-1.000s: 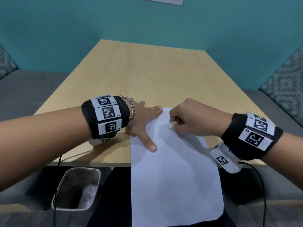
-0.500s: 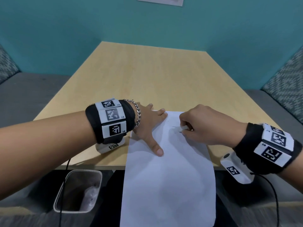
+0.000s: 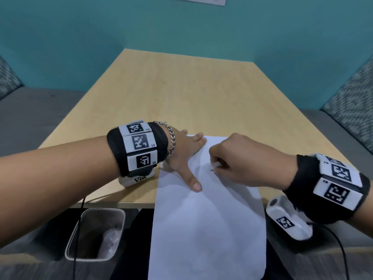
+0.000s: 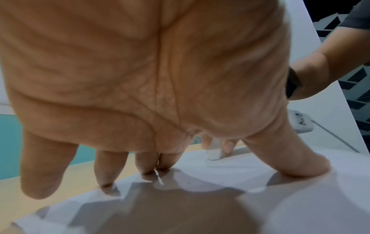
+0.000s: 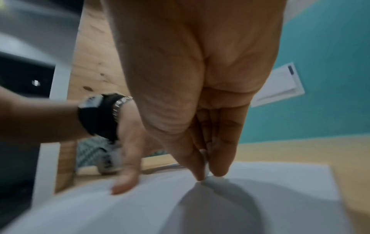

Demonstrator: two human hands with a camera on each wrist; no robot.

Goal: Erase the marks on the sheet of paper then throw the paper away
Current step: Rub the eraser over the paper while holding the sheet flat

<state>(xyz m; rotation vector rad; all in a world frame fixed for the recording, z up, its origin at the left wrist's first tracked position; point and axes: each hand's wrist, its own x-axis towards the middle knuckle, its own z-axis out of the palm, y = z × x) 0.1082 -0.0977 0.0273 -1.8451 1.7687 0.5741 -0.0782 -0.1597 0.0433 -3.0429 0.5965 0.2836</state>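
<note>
A white sheet of paper (image 3: 207, 219) lies on the wooden table (image 3: 181, 93), and its near half hangs over the table's front edge. My left hand (image 3: 185, 156) lies flat on the sheet's upper left corner, fingers spread, thumb (image 3: 191, 180) pressing the paper (image 4: 260, 197). My right hand (image 3: 234, 158) pinches a small white eraser (image 3: 214, 165) and holds its tip against the paper (image 5: 270, 182) near the top. The eraser (image 4: 214, 154) shows between thumb and finger in the left wrist view, and its tip (image 5: 208, 180) meets the sheet in the right wrist view. A faint thin mark (image 4: 226, 165) runs just below the eraser.
A bin (image 3: 94, 233) with a light rim stands on the floor below the table's front left edge. Grey benches with patterned cushions (image 3: 351, 106) flank the table. A teal wall rises behind. Cables hang from both wrist units.
The right hand with the eraser has slid right, then back left and a little nearer on the paper. The left hand stays pressed on the sheet's corner.
</note>
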